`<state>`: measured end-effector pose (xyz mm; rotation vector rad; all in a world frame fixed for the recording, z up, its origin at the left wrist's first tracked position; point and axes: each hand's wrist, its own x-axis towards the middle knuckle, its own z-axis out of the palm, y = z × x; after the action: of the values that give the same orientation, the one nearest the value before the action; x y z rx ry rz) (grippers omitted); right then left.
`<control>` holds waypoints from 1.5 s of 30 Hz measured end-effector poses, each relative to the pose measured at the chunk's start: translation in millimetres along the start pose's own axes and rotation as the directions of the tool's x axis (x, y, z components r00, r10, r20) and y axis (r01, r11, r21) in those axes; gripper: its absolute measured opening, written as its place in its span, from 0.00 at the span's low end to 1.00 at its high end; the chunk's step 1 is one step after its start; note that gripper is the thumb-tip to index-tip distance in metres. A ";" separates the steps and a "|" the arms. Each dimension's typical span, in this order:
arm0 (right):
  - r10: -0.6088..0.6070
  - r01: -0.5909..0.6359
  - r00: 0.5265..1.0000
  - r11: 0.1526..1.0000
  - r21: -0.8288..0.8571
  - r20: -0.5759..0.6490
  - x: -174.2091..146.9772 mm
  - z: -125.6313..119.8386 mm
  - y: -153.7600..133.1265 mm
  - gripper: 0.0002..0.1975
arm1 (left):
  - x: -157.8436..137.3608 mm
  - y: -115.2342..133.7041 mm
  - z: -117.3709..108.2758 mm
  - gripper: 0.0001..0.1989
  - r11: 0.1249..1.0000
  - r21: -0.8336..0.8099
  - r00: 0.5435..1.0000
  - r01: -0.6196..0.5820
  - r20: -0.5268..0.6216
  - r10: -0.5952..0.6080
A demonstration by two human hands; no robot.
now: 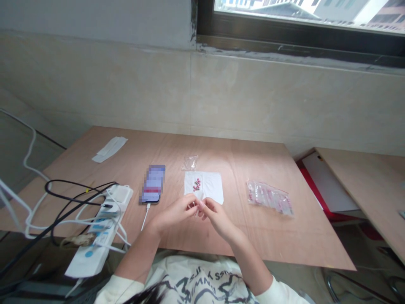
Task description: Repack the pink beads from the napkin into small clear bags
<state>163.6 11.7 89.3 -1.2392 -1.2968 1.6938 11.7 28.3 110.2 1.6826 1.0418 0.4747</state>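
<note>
My left hand (185,207) and my right hand (211,211) meet at the near edge of a white tissue (211,185). The fingertips of both are pinched together, and what lies between them is too small to make out. On the tissue, just beyond my fingers, sits a small heap of pink and dark beads (196,184). A small clear plastic bag (190,162) lies behind the tissue. To the right, several clear bags (270,197) with pink bits inside overlap in a row.
A phone (153,183) on a white charging cable lies left of the tissue. A white power strip (104,228) with tangled cables rests across the table's left front edge. Folded white paper (110,149) is at the back left. Another table (363,169) stands at right.
</note>
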 end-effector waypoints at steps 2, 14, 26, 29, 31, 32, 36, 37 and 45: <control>0.003 -0.003 1.000 1.000 0.010 0.005 -0.9 2.9 -2.9 0.18 | 0.1 -0.4 3.2 0.07 0.998 -0.056 1.000 0.018 -0.002 -0.018; -0.060 0.059 0.998 0.997 0.052 0.021 11.8 -8.0 -6.3 0.16 | 8.3 2.0 -8.5 0.11 0.996 -0.088 0.999 0.010 0.031 -0.008; -0.048 0.023 0.986 0.987 -0.157 -0.158 9.0 0.7 -3.8 0.09 | 3.7 2.9 1.9 0.08 0.998 -0.031 0.984 0.063 -0.165 -0.067; -0.029 -0.026 0.974 0.971 -0.238 -0.225 6.1 -0.5 -2.5 0.07 | -0.3 -5.3 -4.3 0.07 0.997 0.024 0.952 0.075 -0.300 -0.065; -0.010 -0.062 0.968 0.958 -0.279 -0.250 4.3 -0.5 -1.6 0.07 | -2.6 -9.7 -7.9 0.06 0.988 0.126 0.952 0.088 -0.301 -0.046; -0.011 -0.067 0.967 0.953 -0.296 -0.255 3.7 0.4 -1.3 0.06 | -3.5 -10.7 -8.7 0.06 0.979 0.178 0.959 0.100 -0.281 -0.047; -0.066 0.000 0.978 0.948 -0.319 -0.198 4.7 8.7 -2.6 0.06 | -2.7 -6.9 -4.2 0.05 0.973 0.196 0.975 0.125 -0.208 -0.083; -0.069 0.014 0.984 0.949 -0.314 -0.165 5.5 10.9 -3.6 0.06 | -1.2 -5.6 -2.6 0.10 0.983 0.150 0.983 0.107 -0.166 -0.082; -0.062 -0.051 0.972 0.886 -0.461 -0.227 8.7 3.3 -6.5 0.08 | 17.4 -19.5 -7.6 0.21 0.983 0.150 0.980 0.102 -0.187 -0.073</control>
<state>157.3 20.3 93.2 -1.6502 -1.6063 1.2117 7.6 48.3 92.1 1.7490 1.3112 0.5054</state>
